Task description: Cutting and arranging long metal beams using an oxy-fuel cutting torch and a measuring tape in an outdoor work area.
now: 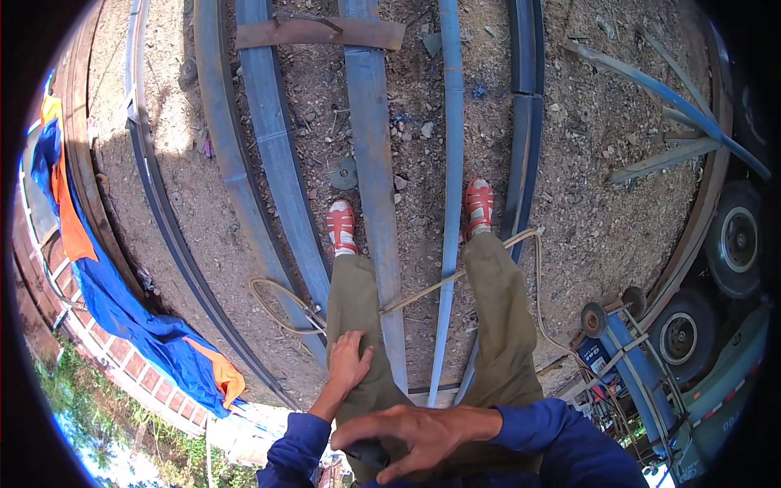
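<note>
My left hand (350,362) lies flat on the left leg of my olive trousers (358,301), fingers stretched out and holding nothing. Nearer my body, my right hand (419,435) reaches across to the left. Its fingers and thumb curve round a dark rounded object (368,452), whose kind I cannot make out. Below, a tan hose (439,283) runs across the long steel bars, with a loop and a metal fitting (313,312) beside my left leg. My feet in red sandals (342,226) stand among a blue-grey bar (272,134), a wider bar (370,146) and a narrow bar (452,146).
A rusty plate (321,33) lies across two bars at the far end. Loose metal pieces (663,106) cross at the far right. Wheels (736,240) and a blue cylinder on a cart (630,350) stand at right. A blue-orange tarp (122,301) covers a ladder-like frame at left.
</note>
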A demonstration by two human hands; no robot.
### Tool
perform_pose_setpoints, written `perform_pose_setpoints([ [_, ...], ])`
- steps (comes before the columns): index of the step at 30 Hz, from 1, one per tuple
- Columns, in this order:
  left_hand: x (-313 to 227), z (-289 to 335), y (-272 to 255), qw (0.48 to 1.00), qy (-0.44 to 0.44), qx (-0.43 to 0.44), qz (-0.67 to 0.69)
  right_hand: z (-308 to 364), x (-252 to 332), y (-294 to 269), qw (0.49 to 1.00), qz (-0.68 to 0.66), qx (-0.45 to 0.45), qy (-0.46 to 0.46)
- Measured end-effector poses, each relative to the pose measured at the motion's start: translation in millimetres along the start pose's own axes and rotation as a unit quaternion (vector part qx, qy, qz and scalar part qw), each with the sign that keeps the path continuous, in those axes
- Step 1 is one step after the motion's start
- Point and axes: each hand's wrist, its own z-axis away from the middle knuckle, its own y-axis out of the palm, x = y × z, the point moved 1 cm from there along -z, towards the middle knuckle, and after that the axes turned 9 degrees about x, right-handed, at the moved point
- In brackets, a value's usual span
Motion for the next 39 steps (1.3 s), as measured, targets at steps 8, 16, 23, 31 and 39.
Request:
perform_pose_setpoints([
  [8,-40.8,-3.5,-48.6,0.994,-0.008,-0.104,0.043,-4.6,17.3,36.9,0.961,0.085,0.167,0.202],
  [16,6.4,-10.5,-113.1,0.945,0.061,-0.274,0.170,-59.0,156.2,203.0,0.922,0.318,0.212,0.061],
  [23,30.7,59.1,-183.5,0.958,0.040,-0.211,0.188,-98.5,177.0,339.1,0.931,0.215,0.237,-0.175],
  [31,-89.7,319.6,-305.7,0.941,0.286,0.099,0.155,-100.3,206.0,404.5,0.835,0.330,0.320,-0.304],
  [39,-156.1,489.0,-302.6,0.885,0.405,0.200,0.113,-65.6,235.3,449.1,0.833,0.403,0.213,-0.315],
])
